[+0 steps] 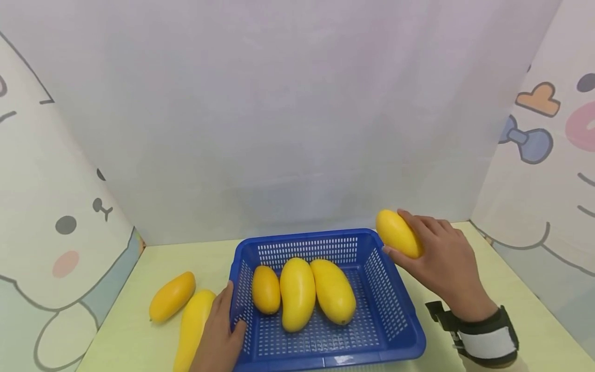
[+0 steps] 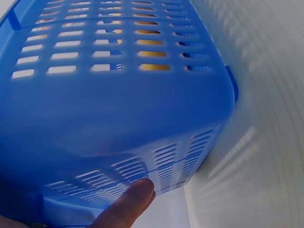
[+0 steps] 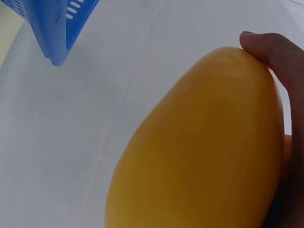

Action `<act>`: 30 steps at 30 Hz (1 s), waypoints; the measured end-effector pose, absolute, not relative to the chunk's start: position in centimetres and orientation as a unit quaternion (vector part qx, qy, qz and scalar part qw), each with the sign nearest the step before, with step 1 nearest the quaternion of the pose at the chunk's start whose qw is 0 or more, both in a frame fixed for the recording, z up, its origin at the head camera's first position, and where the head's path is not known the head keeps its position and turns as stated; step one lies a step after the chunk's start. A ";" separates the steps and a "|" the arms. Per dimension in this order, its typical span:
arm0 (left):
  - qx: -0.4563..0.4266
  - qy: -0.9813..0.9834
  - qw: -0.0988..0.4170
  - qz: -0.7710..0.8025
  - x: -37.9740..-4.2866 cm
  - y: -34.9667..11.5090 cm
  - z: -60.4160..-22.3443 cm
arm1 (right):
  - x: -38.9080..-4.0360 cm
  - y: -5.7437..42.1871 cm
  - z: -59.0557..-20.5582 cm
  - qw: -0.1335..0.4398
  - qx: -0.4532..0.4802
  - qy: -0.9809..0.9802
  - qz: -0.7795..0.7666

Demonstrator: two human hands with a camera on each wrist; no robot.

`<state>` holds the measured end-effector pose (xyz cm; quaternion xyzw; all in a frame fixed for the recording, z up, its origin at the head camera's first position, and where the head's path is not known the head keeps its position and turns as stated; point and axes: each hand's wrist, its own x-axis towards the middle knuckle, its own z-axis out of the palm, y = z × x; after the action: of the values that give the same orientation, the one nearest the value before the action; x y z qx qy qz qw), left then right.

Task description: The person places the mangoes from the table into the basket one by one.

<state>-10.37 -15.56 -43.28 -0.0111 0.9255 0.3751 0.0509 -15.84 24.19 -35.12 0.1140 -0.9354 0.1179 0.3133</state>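
1. Head: R hand is clamping fingers round a yellow mango; blue basket w/ 3 mangoes is sitting L of those fingers. L hand is gripping basket rim; 2 mangoes are lying L of its fingers.
2. L wrist: one digit is showing over basket wall.
3. R wrist: mango is filling fingers' grip; basket corner is showing L of them.

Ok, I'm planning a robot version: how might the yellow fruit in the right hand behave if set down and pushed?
The yellow fruit would probably roll unevenly, being rounded and longer than wide. Its smooth skin could make it somewhat slippery. It looks fairly firm: the right hand grips it without visible dents.
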 end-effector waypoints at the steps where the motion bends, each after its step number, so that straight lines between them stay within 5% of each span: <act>1: -0.011 0.925 0.051 0.375 -10.4 -15.6 -43.3 | -15.8 24.1 -35.2 0.315 0.116 -0.935 0.118; 30: -0.013 0.925 0.056 0.375 -10.4 -15.5 -43.1 | -15.6 21.9 -35.5 0.323 0.181 -0.921 0.126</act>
<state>-10.38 -15.49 -43.12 -0.0134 0.9254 0.3746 0.0557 -15.57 21.93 -35.46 0.1808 -0.9205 0.1259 0.3226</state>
